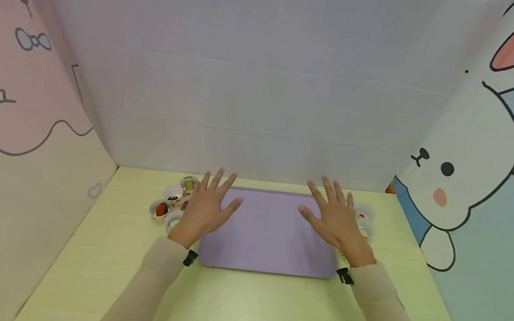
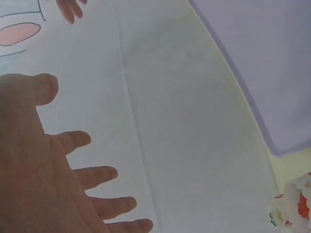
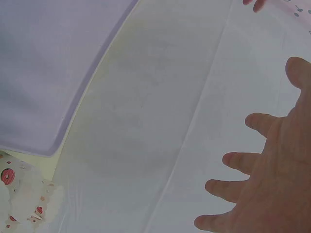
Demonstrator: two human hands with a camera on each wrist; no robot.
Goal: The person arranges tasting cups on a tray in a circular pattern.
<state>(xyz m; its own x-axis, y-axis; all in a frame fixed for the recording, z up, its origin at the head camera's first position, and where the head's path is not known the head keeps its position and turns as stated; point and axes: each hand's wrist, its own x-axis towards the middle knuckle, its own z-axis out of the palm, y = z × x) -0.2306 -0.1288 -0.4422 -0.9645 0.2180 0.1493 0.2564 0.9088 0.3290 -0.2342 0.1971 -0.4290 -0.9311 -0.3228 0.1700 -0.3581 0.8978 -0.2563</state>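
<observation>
Both hands hover palm down with fingers spread, holding nothing. My left hand is above the left end of a lavender tray, near several small paper cups. One cup has something orange-red in it; another cup holds a greenish-yellow item. Over the tray's right end hangs my right hand, partly hiding more paper cups with small red and yellow bits. In the left wrist view the left fingers are straight and apart, with a patterned cup at the lower right. A patterned cup also shows in the right wrist view.
The tray lies on a pale yellow-green table. A white sheet rises behind the table's back edge. Printed cartoon panels stand at both sides, with a pink figure on the left and a white rabbit on the right.
</observation>
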